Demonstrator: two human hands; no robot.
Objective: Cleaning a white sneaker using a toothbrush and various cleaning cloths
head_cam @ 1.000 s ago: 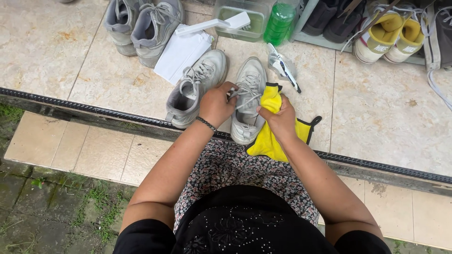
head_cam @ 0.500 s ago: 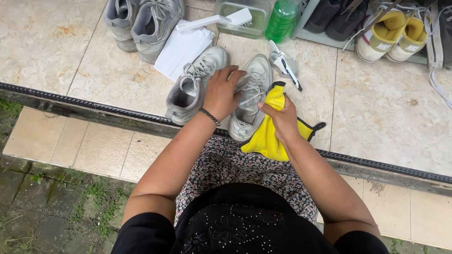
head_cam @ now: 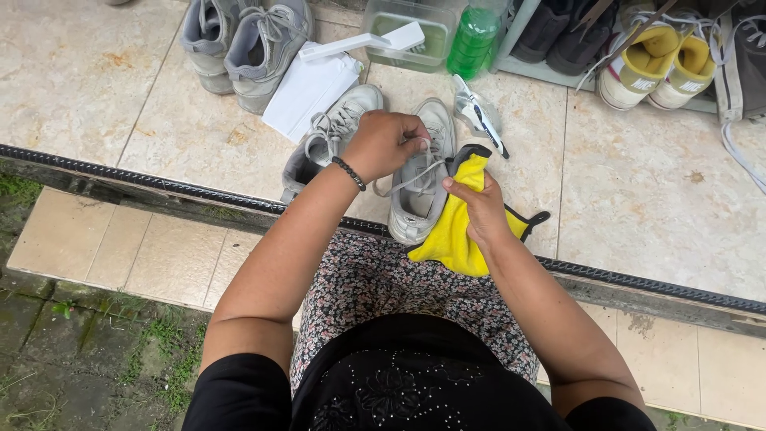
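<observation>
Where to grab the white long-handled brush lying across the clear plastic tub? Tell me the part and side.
Grip the white long-handled brush by its slim handle, which sticks out left past the clear plastic tub. Come from above on that left side; the bristle head rests on the tub.

View: one head-worn camera, looking steeply down over the person's own lap and both forearms.
Facing: forward and down — the tiled floor fills the upper frame, the lap the bottom.
Nearness: close; the arms run in from the bottom edge and meet near the centre, where the left hand and right hand sit by a grey shoe and yellow cloth.
Top edge: cuts through a row of shoes, a green bottle and a clear tub.
Lower left: a step down to grass and paving.
Shared ground: none — a single view.
</observation>
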